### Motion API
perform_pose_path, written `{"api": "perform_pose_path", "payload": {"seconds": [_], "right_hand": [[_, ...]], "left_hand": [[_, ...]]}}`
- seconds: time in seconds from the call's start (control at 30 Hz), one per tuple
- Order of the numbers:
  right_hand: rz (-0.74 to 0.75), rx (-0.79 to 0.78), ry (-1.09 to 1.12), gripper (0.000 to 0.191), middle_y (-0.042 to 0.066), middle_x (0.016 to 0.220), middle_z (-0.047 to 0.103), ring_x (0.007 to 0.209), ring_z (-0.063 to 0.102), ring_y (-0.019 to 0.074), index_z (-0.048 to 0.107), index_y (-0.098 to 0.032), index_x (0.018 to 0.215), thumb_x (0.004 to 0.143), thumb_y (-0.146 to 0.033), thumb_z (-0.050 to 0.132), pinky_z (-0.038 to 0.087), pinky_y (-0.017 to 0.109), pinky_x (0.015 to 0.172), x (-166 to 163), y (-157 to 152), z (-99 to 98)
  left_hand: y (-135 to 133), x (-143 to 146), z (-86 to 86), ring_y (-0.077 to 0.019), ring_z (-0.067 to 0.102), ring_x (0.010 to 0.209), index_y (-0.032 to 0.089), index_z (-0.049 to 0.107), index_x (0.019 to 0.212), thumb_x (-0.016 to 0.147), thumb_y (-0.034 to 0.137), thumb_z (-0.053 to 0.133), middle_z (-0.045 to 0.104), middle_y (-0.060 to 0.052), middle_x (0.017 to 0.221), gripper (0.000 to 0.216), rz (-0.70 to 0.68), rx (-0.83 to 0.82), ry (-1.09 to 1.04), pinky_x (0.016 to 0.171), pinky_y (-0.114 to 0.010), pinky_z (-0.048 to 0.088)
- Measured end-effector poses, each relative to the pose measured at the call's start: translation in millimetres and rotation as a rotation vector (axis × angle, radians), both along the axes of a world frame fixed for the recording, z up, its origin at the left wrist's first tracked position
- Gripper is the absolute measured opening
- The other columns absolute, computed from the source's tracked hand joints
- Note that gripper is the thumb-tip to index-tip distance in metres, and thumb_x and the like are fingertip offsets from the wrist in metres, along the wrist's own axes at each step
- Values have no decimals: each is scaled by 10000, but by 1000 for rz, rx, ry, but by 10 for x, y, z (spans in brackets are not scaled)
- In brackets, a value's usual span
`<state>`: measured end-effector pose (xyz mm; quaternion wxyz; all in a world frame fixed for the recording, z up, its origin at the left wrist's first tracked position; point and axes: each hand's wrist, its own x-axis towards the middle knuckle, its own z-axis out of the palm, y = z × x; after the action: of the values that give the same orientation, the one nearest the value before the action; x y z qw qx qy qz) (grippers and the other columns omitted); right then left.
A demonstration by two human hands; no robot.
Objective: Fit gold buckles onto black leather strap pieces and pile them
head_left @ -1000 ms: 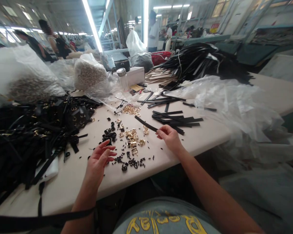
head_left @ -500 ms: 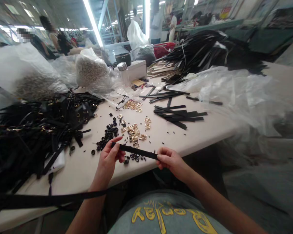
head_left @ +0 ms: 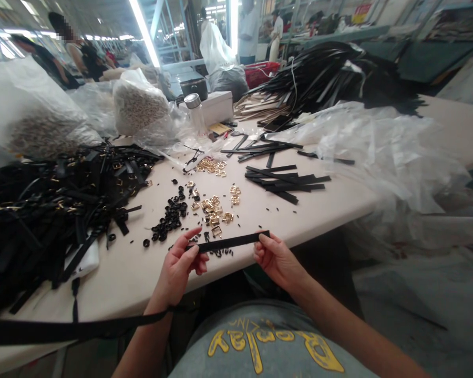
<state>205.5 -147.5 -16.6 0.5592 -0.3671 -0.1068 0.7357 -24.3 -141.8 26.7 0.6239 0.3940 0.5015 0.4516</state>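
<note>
A short black strap [head_left: 228, 242] is stretched level between my two hands, just above the table's near edge. My left hand [head_left: 181, 268] pinches its left end and my right hand [head_left: 278, 260] pinches its right end. Behind the strap lie gold buckles [head_left: 215, 210] and small black loops [head_left: 169, 218] scattered on the table [head_left: 130, 262]. A cut stack of black straps [head_left: 287, 184] lies farther back on the right.
A big heap of black straps with buckles [head_left: 51, 210] fills the left. Clear plastic sheeting [head_left: 378, 152] covers the right. Bags of small parts [head_left: 140, 107], a white box [head_left: 215, 105] and a jar [head_left: 195, 113] stand at the back. People work at far tables.
My right hand picked a strap off the table and brought it toward me. My left hand took its other end; the strap now lies level between both hands.
</note>
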Motion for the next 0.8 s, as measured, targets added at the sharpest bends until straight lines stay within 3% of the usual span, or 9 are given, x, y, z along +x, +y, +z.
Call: {"api": "perform_pose_path", "payload": {"seconds": [0.1, 0.23, 0.3, 0.37, 0.5, 0.6, 0.8], "right_hand": [[-80, 108, -296, 348, 4, 845, 678, 649, 618, 103, 651, -207, 998, 728, -366, 804, 520, 217, 576, 31, 24, 38], [-256, 605, -1020, 358, 70, 1192, 641, 1026, 630, 206, 613, -251, 1168, 827, -300, 711, 515, 376, 907, 90, -6, 220], [-108, 867, -1254, 312, 84, 1168, 666, 1109, 606, 238, 636, -238, 1154, 848, -266, 688, 464, 417, 992, 41, -42, 314], [95, 1011, -1327, 277, 88, 1116, 697, 1071, 630, 243, 653, -217, 1124, 856, -280, 684, 482, 404, 959, -68, -75, 353], [278, 942, -1288, 228, 58, 965, 740, 864, 689, 195, 684, -202, 1064, 858, -299, 693, 532, 313, 801, -288, -96, 270], [286, 879, -1258, 181, 39, 926, 749, 836, 694, 182, 712, -205, 1005, 833, -262, 716, 527, 285, 780, -336, -93, 198], [250, 937, -1408, 76, 35, 776, 726, 694, 668, 159, 729, -173, 879, 815, -196, 696, 479, 246, 654, -290, -100, 203]], "left_hand": [[-45, 0, -9, -110, 581, 519, 128, 422, 1402, 862, 351, 604, 666, -4, 694, 612, -63, 9, 17, 489, -215, 443], [-87, 7, -15, -120, 597, 544, 131, 373, 1443, 889, 344, 570, 670, -12, 721, 625, -176, 21, 64, 526, -238, 471], [-103, 26, -23, -132, 616, 573, 139, 351, 1460, 901, 354, 552, 676, -21, 747, 632, -234, 31, 73, 553, -255, 489], [-118, 52, -30, -145, 635, 610, 156, 346, 1469, 911, 364, 536, 677, -25, 773, 625, -274, 42, 72, 574, -266, 499], [-148, 76, -34, -148, 642, 647, 191, 402, 1451, 924, 376, 516, 643, -7, 780, 570, -251, 73, 109, 600, -268, 505], [-162, 59, -49, -150, 634, 646, 194, 416, 1449, 933, 389, 498, 626, 2, 755, 558, -245, 97, 153, 610, -274, 507], [-157, 29, -144, -144, 617, 659, 188, 432, 1431, 935, 381, 513, 656, -1, 745, 538, -201, 158, 202, 625, -261, 502]]}}
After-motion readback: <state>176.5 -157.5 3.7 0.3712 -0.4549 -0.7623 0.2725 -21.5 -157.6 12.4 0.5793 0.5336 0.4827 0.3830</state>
